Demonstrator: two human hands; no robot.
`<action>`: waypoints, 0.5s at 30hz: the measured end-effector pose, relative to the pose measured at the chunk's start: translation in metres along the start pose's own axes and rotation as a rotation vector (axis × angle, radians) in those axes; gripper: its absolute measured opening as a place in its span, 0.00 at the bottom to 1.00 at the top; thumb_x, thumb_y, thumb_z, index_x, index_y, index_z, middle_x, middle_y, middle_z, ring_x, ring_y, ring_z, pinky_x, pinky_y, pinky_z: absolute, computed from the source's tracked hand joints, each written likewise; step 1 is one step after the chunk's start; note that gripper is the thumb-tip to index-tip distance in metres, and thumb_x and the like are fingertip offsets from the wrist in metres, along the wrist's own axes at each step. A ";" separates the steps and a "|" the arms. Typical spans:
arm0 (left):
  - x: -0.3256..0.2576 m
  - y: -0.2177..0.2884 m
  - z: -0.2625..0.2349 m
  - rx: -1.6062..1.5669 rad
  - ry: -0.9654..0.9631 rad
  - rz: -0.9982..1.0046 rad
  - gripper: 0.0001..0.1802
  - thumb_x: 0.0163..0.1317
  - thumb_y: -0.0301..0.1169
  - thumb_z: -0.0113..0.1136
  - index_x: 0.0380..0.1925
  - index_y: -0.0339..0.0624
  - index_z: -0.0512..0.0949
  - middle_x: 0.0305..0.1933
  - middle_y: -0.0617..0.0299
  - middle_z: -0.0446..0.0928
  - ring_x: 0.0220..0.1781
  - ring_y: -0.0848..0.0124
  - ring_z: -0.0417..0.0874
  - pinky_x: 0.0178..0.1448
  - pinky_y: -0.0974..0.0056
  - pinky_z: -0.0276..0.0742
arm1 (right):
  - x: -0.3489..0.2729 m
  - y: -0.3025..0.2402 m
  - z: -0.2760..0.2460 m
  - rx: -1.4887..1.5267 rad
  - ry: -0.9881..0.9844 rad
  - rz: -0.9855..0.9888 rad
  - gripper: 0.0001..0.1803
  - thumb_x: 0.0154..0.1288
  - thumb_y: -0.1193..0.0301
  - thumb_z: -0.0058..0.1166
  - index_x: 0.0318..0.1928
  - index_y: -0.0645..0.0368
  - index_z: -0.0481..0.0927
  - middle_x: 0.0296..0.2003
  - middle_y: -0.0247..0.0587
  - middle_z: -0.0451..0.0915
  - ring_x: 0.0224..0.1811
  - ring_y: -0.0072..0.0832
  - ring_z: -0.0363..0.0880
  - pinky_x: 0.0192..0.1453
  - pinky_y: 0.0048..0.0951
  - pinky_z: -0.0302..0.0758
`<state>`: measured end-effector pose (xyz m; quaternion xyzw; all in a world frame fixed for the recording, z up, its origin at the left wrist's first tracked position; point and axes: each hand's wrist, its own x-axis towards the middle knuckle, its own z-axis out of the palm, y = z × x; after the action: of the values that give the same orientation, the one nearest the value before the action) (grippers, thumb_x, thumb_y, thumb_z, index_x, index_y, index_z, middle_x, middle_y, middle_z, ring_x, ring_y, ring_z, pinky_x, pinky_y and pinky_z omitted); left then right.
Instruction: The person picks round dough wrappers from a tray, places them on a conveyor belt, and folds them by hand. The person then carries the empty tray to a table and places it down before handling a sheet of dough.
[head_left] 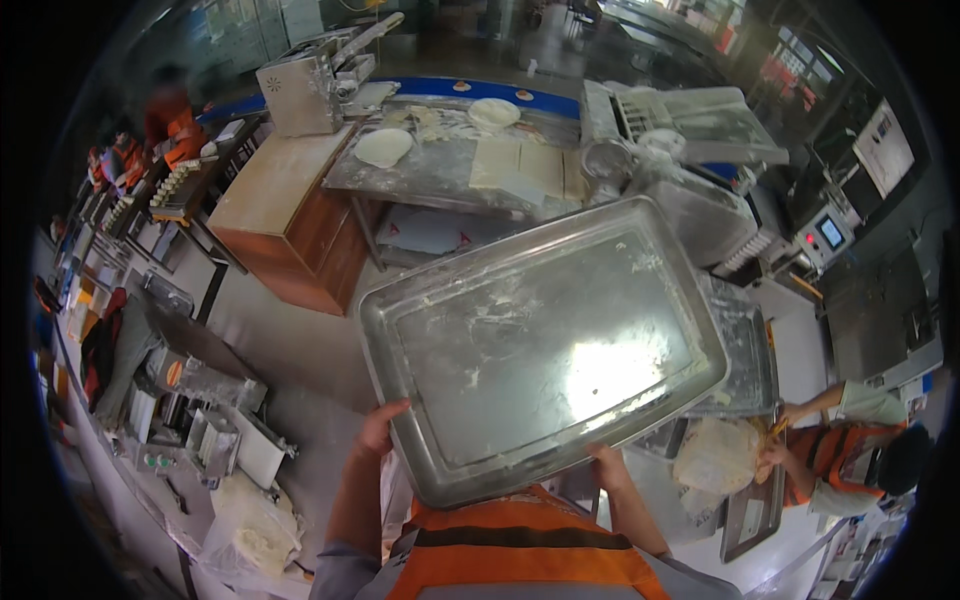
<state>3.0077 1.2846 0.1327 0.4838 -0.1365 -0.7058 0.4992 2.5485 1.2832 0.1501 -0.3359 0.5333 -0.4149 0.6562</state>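
Observation:
A large rectangular metal tray (500,375), smeared with pale flour or dough, is held up in front of my body and tilted. My left hand (383,425) grips its left rim near the lower corner, the thumb over the edge. Along the near rim, toward the right, my right hand (608,465) holds the tray too. The fingers of both hands are largely hidden beneath it. Nothing lies in the tray but smears and a small dark speck.
Beyond the tray stands a floured steel table (440,175) with round dough pieces (383,147) and a flat dough sheet (520,165). A wooden cabinet (280,220) is at its left, a dough machine (690,200) at its right. Another person (850,455) handles a plastic bag (720,455) at right.

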 end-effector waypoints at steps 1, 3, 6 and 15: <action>0.012 0.017 -0.005 -0.039 -0.036 0.008 0.23 0.65 0.41 0.60 0.52 0.34 0.80 0.46 0.54 0.84 0.45 0.61 0.87 0.52 0.57 0.83 | 0.016 -0.007 0.020 -0.043 0.004 -0.023 0.25 0.59 0.66 0.60 0.55 0.66 0.78 0.49 0.40 0.80 0.52 0.30 0.76 0.60 0.33 0.71; 0.026 0.057 -0.011 -0.114 -0.102 0.020 0.23 0.63 0.39 0.61 0.52 0.34 0.80 0.46 0.53 0.85 0.45 0.61 0.87 0.53 0.58 0.83 | 0.053 -0.009 0.046 -0.104 0.022 -0.027 0.25 0.60 0.64 0.59 0.55 0.66 0.77 0.48 0.38 0.80 0.50 0.29 0.75 0.57 0.32 0.70; 0.058 0.086 -0.069 -0.153 -0.195 -0.030 0.22 0.59 0.37 0.63 0.50 0.35 0.80 0.46 0.54 0.85 0.46 0.60 0.87 0.55 0.58 0.83 | 0.090 -0.042 0.110 -0.134 0.021 0.059 0.25 0.61 0.63 0.57 0.55 0.67 0.76 0.46 0.38 0.79 0.47 0.28 0.73 0.54 0.32 0.69; 0.128 0.088 -0.191 -0.271 0.111 0.272 0.23 0.49 0.38 0.61 0.44 0.35 0.80 0.44 0.53 0.84 0.43 0.56 0.85 0.52 0.53 0.82 | 0.251 -0.121 0.258 -0.279 -0.209 0.131 0.26 0.64 0.62 0.55 0.57 0.68 0.74 0.51 0.42 0.77 0.53 0.31 0.75 0.59 0.36 0.70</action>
<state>3.2106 1.1920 0.0280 0.4274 -0.0766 -0.6160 0.6572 2.8001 1.0037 0.2041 -0.4295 0.5355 -0.2561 0.6805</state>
